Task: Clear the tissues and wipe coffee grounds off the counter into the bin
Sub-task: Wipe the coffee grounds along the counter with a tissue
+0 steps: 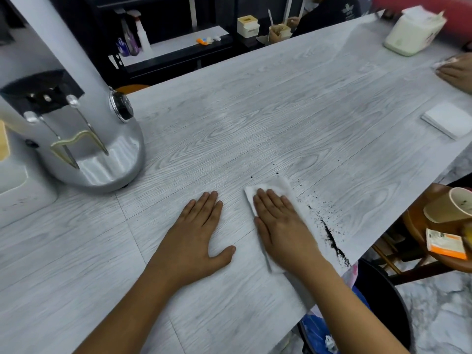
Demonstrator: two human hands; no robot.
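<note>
Now we have both hands flat on the counter (255, 111), low in the middle of the frame. Our left hand (201, 233) lies with straight fingers and the thumb spread to the right, and it holds nothing. Our right hand (283, 226) also has straight fingers, and it presses a white tissue (278, 185) onto the surface; the tissue shows above the fingertips and along both sides of the hand. Just to the right of the tissue, the coffee grounds (332, 238) lie in a dark line that runs down toward the counter edge, with loose specks around it. Below that edge, at the lower right of the frame, stands the black bin (383, 290), with some blue and white waste inside. At the right edge of the frame a folded napkin (447, 120) lies on the counter. At the left stands a silver grinder (97, 139). At the upper right we see a tissue box (411, 29) and another person's hand (457, 72).
</note>
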